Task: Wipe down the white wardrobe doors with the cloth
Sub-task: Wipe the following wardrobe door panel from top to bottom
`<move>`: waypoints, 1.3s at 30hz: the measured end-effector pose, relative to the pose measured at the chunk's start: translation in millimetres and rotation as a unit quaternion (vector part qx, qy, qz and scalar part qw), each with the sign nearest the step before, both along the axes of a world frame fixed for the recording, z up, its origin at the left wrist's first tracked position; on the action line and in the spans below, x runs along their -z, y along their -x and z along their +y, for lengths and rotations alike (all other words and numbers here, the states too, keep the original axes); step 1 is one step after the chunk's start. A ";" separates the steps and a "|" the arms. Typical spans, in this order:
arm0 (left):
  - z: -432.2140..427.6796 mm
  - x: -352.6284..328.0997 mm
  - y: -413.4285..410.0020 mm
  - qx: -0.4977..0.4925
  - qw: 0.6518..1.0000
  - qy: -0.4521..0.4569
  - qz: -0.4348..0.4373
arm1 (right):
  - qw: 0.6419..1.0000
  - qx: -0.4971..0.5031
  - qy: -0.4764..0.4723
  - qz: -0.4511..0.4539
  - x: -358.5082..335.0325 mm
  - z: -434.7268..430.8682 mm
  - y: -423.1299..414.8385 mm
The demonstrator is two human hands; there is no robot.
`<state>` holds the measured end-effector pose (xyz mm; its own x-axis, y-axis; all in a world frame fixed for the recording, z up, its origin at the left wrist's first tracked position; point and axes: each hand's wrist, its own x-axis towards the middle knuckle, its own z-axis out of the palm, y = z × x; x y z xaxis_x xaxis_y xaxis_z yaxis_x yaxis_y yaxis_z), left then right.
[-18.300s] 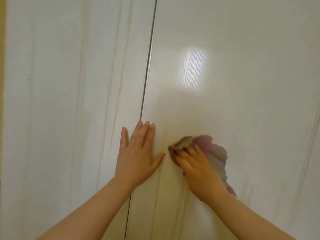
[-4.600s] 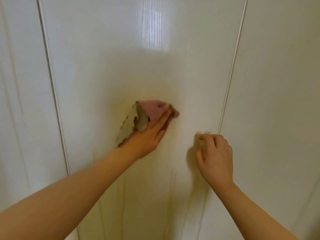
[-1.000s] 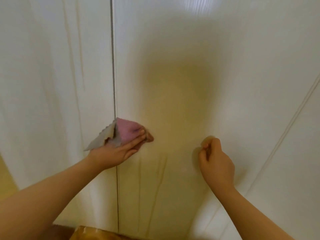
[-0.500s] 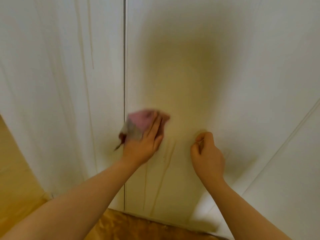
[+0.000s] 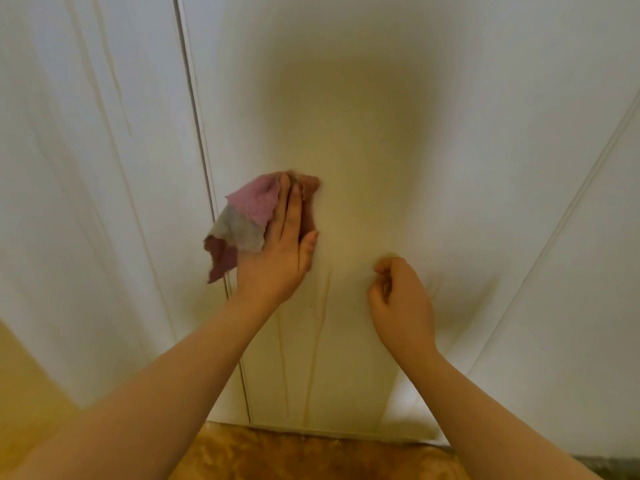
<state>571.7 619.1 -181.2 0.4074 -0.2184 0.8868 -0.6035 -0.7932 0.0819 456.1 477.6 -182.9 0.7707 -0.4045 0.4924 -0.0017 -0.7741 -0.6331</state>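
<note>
The left hand (image 5: 277, 261) covers the 3 o'clock side of the soft pink and grey cloth (image 5: 247, 211). The right hand (image 5: 401, 303) hides its curled fingertips. The tall white wardrobe doors (image 5: 381, 116) run off at 12 o'clock. The brown floor (image 5: 311, 455) at 6 o'clock is blurry.

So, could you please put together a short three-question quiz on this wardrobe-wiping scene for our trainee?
1. True or false: the right hand holds the pink and grey cloth.
2. The left hand presses that cloth with: A) flat, straight fingers; B) a clenched fist; C) a fingertip pinch.
3. Fill in: most of the cloth lies to the ___ of the dark vertical seam between the glossy white wardrobe doors.

Key: 1 false, since the right hand is curled and holds nothing; 2 A; 3 right.
</note>
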 end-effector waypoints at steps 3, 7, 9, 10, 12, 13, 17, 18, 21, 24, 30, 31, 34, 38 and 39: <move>2.2 33.2 -0.7 0.014 0.999 -0.052 0.011 | 1.000 -0.008 0.002 0.000 15.9 2.4 0.2; 23.7 101.1 6.9 0.054 0.988 -0.145 0.023 | 1.000 -0.018 0.014 0.011 30.9 0.5 5.8; 22.6 83.9 3.3 0.070 0.986 -0.151 -0.005 | 1.000 -0.014 0.012 0.011 30.6 -1.6 6.6; 17.9 65.4 0.4 0.073 0.988 -0.138 -0.019 | 1.000 -0.012 0.010 0.010 29.3 -1.7 6.1; 5.6 29.7 -5.3 0.046 0.995 -0.085 -0.020 | 1.000 -0.010 0.010 0.006 27.0 0.4 4.2; 0.4 19.6 -5.1 0.038 0.997 -0.067 -0.011 | 1.000 -0.008 0.009 0.003 26.0 2.0 2.2; 13.0 65.2 2.9 0.054 0.986 -0.158 -0.027 | 1.000 -0.018 0.011 -0.002 25.7 6.1 3.6; 19.3 76.9 2.7 0.058 0.982 -0.176 -0.038 | 1.000 -0.021 0.013 -0.003 23.7 5.0 4.3; 19.2 67.4 -1.1 0.076 0.977 -0.183 -0.075 | 1.000 -0.018 0.012 -0.009 20.2 -0.9 7.2; 0.5 21.4 -4.1 0.087 0.981 -0.151 -0.082 | 1.000 -0.015 0.010 -0.012 17.3 -5.6 6.8; 4.1 72.5 -18.6 0.172 0.939 -0.294 0.053 | 1.000 -0.009 0.000 -0.004 33.2 -8.1 8.7; 9.7 92.0 -16.6 0.209 0.921 -0.317 0.088 | 1.000 -0.012 0.005 0.002 36.9 -7.5 10.6; 13.4 83.9 -11.8 0.274 0.885 -0.348 0.139 | 1.000 -0.011 -0.007 0.002 38.8 -12.4 12.0; -11.5 20.4 -7.6 0.233 0.945 -0.229 -0.006 | 0.999 -0.014 -0.037 -0.009 33.7 -16.5 9.8; -13.7 21.0 -15.4 0.199 0.954 -0.220 -0.033 | 0.999 -0.012 -0.042 -0.012 33.9 -16.0 9.1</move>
